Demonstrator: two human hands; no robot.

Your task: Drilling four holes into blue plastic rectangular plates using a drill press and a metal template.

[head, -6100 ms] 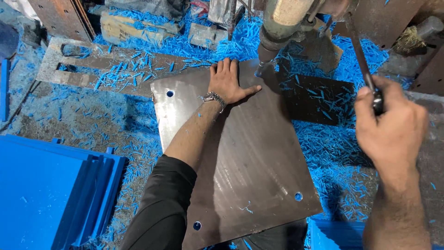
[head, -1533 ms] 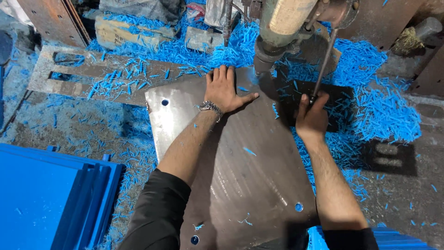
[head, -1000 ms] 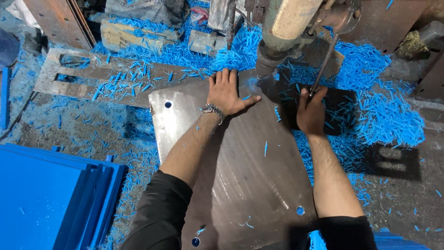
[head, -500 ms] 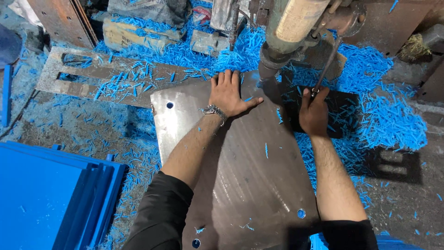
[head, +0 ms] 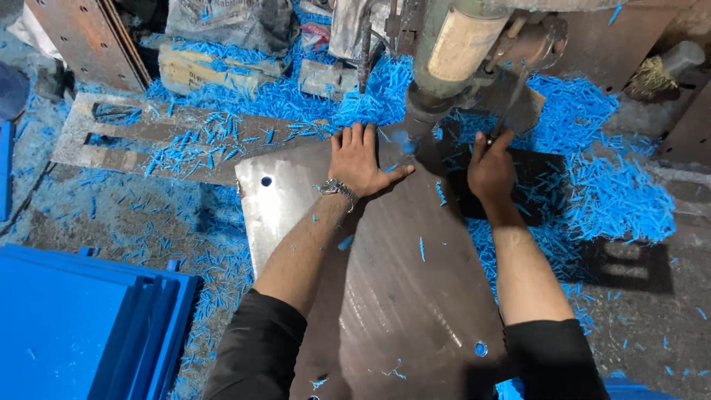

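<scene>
A large grey metal plate [head: 415,296] with round holes near its corners lies flat under a drill press column [head: 452,52]. My left hand [head: 363,159] presses flat on the plate's far edge, fingers spread, a metal watch on the wrist. My right hand [head: 490,169] is closed around the lower end of the thin feed lever [head: 511,111] that slants down from the machine head. The spot where the tool meets the plate, just right of my left hand, is blurred and partly hidden by the column.
Blue shavings [head: 607,192] cover the bench around the machine. A slotted steel plate [head: 148,141] lies at the far left. Stacked blue sheets [head: 74,326] sit at the lower left. A rusty plate [head: 81,44] leans at the top left, by a sack [head: 229,22].
My right hand has come down and inward from high on the lever at the right, pulling the lever low beside the column. More blue chips lie on the plate. My left hand has stayed put.
</scene>
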